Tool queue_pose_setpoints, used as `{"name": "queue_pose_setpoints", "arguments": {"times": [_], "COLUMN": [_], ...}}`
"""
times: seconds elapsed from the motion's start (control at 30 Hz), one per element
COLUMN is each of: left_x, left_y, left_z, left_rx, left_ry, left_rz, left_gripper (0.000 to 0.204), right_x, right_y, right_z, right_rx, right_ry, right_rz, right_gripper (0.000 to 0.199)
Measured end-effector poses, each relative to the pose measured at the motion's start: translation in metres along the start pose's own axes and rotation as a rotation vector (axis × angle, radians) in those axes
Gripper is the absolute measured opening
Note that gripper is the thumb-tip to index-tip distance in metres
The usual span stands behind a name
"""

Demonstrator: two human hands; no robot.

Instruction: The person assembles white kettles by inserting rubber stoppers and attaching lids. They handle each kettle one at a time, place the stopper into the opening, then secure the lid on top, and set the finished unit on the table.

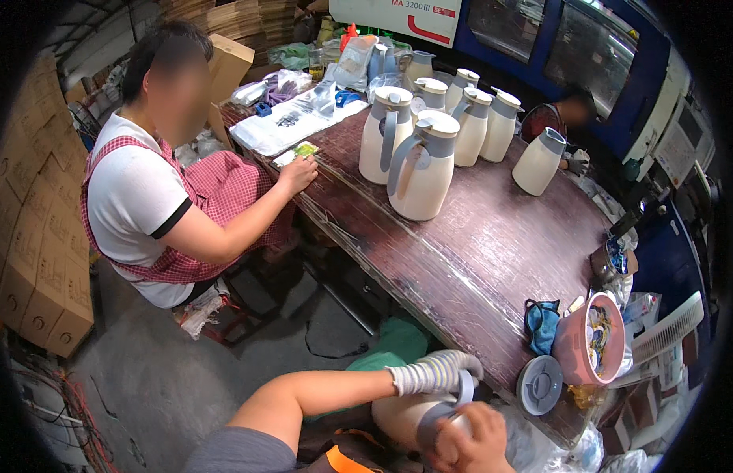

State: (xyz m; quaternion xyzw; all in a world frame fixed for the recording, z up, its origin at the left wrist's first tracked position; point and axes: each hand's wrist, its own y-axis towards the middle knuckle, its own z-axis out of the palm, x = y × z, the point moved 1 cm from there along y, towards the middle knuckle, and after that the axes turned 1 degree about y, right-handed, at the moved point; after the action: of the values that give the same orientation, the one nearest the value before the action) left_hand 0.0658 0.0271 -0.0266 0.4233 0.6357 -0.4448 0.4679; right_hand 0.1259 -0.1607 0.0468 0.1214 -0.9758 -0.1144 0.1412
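Note:
A cream thermos jug [399,419] with a grey neck and handle lies tilted at the table's near edge, close to my body. My left hand [439,372], in a striped knit glove, is closed round the jug's grey handle [466,388]. At the jug's top end my bare right hand [478,438] has its fingers curled in, slightly blurred; what they grip is hidden. A round grey lid [539,385] lies on the table to the right of my hands. Beyond it stand a pink basket [570,340] of small parts and a blue cloth item [542,325].
Several cream and grey jugs [426,177] stand on the dark table [492,260]; one lidless jug [538,162] stands apart. A co-worker [145,189] in a checked apron sits at the left, a hand on a green card. Another person [555,118] is behind the table. Cartons [43,244] are stacked left.

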Motion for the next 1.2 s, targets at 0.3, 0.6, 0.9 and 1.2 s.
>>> {"name": "queue_pose_setpoints", "arguments": {"times": [0.3,0.6,0.9,1.2], "left_x": [-0.025,0.026,-0.010,0.012], "left_y": [-0.072,-0.014,-0.053,-0.064], "left_z": [0.016,-0.020,0.003,0.050], "left_rx": [0.002,0.332,0.687,0.451], "left_ry": [-0.028,-0.253,-0.344,-0.348], "left_rz": [0.290,0.110,-0.175,-0.187], "left_gripper": [0.046,0.031,0.035,0.050], "right_x": [-0.050,0.017,-0.038,-0.066], "right_y": [-0.014,0.022,-0.012,0.017], "right_z": [0.006,-0.024,0.003,0.008], "right_rx": [-0.094,0.177,-0.192,-0.047], "right_ry": [0.365,0.135,0.486,0.407], "right_rz": [0.919,-0.205,0.416,0.413], "right_gripper": [0.058,0.079,0.083,0.061]}}
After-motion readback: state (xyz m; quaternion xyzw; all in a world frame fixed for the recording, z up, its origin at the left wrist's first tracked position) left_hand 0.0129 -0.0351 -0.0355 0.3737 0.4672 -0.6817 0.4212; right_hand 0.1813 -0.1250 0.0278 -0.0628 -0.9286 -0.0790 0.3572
